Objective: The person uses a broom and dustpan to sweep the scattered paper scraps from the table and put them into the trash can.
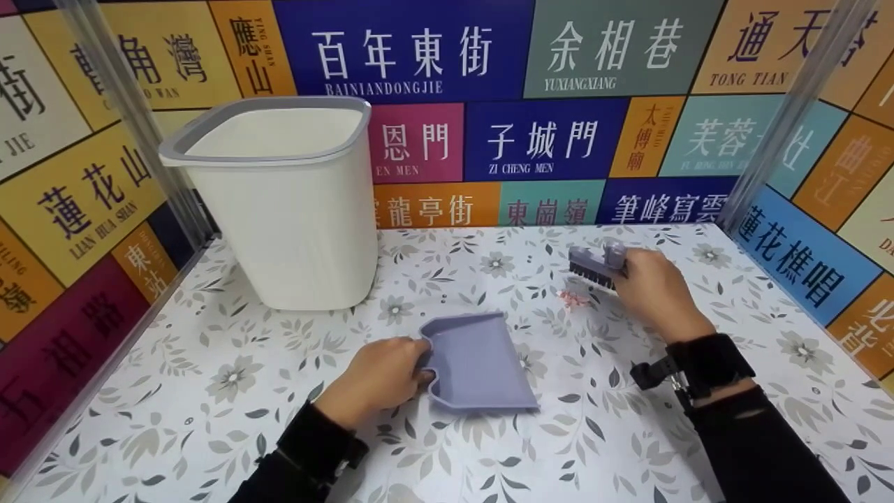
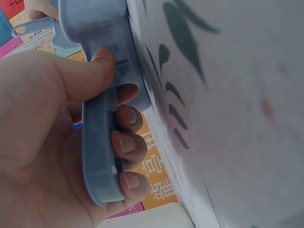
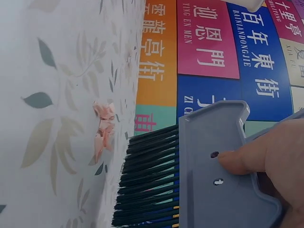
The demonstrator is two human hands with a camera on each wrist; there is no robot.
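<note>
Here, the left grip (image 1: pixel 374 377) is clamped round the handle of the grey-purple dustpan (image 1: pixel 482 360), held low at the patterned bench (image 1: pixel 447 454) with its wide edge toward the right; the right grip (image 1: pixel 655 290) is clamped on the brush (image 1: pixel 592 265), its dark bristles just beside the pink scraps (image 1: pixel 573 300). These lie on the bench, apart from the dustpan. Farther out, a white bin (image 1: pixel 307 230) with a grey rim stands to the left, before the lettered wall (image 1: pixel 433 84)

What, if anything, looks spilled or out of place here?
Small pink scraps lie loose on the table near the brush, outside both the dustpan and the bin, so they look like litter. Nothing else stands out.
</note>
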